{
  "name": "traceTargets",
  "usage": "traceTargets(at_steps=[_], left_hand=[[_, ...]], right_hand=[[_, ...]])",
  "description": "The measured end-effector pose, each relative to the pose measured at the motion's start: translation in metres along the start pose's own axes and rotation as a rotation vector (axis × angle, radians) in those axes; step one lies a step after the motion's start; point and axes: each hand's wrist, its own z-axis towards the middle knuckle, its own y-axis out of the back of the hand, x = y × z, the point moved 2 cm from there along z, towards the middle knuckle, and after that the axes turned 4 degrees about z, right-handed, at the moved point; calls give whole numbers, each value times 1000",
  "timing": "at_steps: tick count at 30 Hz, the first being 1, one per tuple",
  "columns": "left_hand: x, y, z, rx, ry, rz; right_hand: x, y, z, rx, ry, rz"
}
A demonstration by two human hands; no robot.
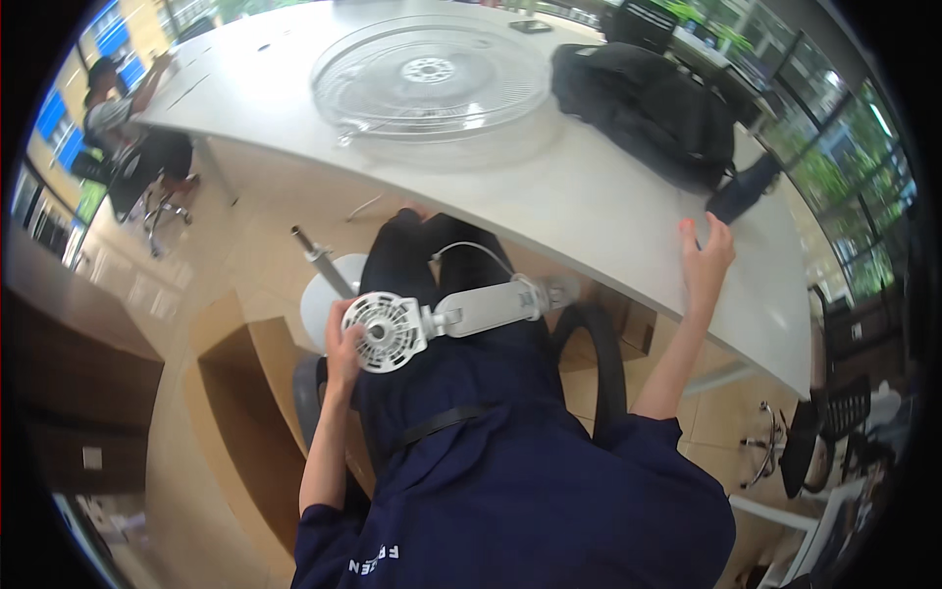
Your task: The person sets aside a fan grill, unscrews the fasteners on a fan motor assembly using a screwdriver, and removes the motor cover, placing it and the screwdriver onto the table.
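Note:
A white electric fan's motor unit (385, 332) lies across my lap, its round slotted face toward the left. From it a white neck piece (488, 308) runs right, and a white cord (469, 245) loops over my legs. My left hand (343, 346) is closed round the left edge of the motor unit. Over the right part of the table my right hand (708, 263) has its fingers apart and holds nothing that I can see. Just beyond its fingertips lies a dark cylindrical object (746, 187); whether they touch it I cannot tell.
On the white table (608, 211) lie a round fan grille (432, 123) and a black bag (648, 113). A metal pole (322, 259) rises near a round white base (316, 312), left of my legs. An open cardboard box (240, 412) stands at my left. Another person (113, 118) sits far left.

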Motion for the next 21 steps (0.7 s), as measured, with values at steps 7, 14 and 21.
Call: traceTargets(at_steps=[7, 14, 21], left_hand=[[-17, -23, 6, -30, -42, 85], [-34, -29, -6, -92, -1, 117], [-36, -32, -2, -79, -3, 148]], right_hand=[[-29, -6, 5, 301, -213, -244], [-12, -6, -5, 294, -218, 328], [108, -11, -48, 679, -129, 897]])
